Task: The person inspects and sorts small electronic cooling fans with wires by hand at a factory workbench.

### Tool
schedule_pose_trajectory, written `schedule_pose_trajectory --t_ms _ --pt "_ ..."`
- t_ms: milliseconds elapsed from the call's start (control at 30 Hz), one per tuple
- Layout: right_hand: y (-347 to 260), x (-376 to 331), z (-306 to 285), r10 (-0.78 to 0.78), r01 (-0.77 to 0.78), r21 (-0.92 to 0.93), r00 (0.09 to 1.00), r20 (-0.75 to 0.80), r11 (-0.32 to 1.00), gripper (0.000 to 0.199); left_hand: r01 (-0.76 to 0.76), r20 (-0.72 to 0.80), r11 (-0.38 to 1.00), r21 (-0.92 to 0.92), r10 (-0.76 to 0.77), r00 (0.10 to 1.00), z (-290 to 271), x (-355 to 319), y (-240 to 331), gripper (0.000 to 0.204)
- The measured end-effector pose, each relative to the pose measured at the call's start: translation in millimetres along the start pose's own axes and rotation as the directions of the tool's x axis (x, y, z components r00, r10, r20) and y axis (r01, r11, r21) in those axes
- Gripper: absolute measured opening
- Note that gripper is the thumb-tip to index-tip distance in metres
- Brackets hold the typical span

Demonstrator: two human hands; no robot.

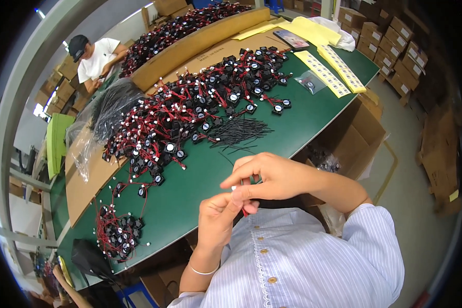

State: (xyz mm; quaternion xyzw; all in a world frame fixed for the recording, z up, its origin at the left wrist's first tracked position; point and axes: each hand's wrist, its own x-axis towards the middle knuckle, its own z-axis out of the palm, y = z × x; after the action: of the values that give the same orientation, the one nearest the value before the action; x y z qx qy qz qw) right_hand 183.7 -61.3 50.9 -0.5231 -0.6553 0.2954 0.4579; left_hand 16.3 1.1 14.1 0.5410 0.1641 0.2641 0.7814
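Just above the table's near edge, my two hands meet around a small white connector [234, 188]. Red wires [246, 210] hang below it, between my fingers. My left hand [215, 218] is closed in a pinch on the wires. From the right, my right hand [267, 177] closes thumb and fingers at the connector; the fingers partly hide it. Beyond my hands lies a loose heap of thin black tubes [243, 132]. Behind that spreads a large pile of small black fans [174, 110] with red wires and white connectors.
A smaller cluster of wired fans [120, 233] lies at left on the green table [190, 197]. Yellow label sheets [326, 72], a phone [291, 39] and a clear bag [310, 82] lie far right. A cardboard barrier [200, 43] crosses behind; a person in white [100, 59] is beyond.
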Motion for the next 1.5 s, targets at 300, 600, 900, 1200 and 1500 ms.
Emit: schedule_pose_trajectory --t_ms 300,600,900,1200,1500 --pt "11 -3 4 0.076 -0.194 0.470 0.963 0.259 0.861 0.021 0.290 0.369 0.857 -0.426 -0.129 0.921 -9 0 -10 0.020" --pt "6 -14 9 0.056 -0.099 0.294 0.987 0.151 0.951 0.020 0.293 0.361 0.846 -0.446 -0.130 0.923 -6 2 -13 0.022" --pt "10 -23 15 -0.103 0.103 0.030 0.995 -0.015 0.994 0.012 0.202 0.131 0.976 0.077 -0.210 0.969 -1 -12 4 0.023" --pt "55 12 0 0.148 -0.185 -0.240 0.976 -0.162 0.953 0.019 -0.054 -0.142 0.985 0.166 0.079 0.987 -22 -18 -23 0.022" --pt "76 27 40 0.111 -0.195 -0.645 0.979 -0.169 0.739 0.017 -0.068 -0.235 0.997 0.030 0.073 0.969 -29 -17 -17 0.018"
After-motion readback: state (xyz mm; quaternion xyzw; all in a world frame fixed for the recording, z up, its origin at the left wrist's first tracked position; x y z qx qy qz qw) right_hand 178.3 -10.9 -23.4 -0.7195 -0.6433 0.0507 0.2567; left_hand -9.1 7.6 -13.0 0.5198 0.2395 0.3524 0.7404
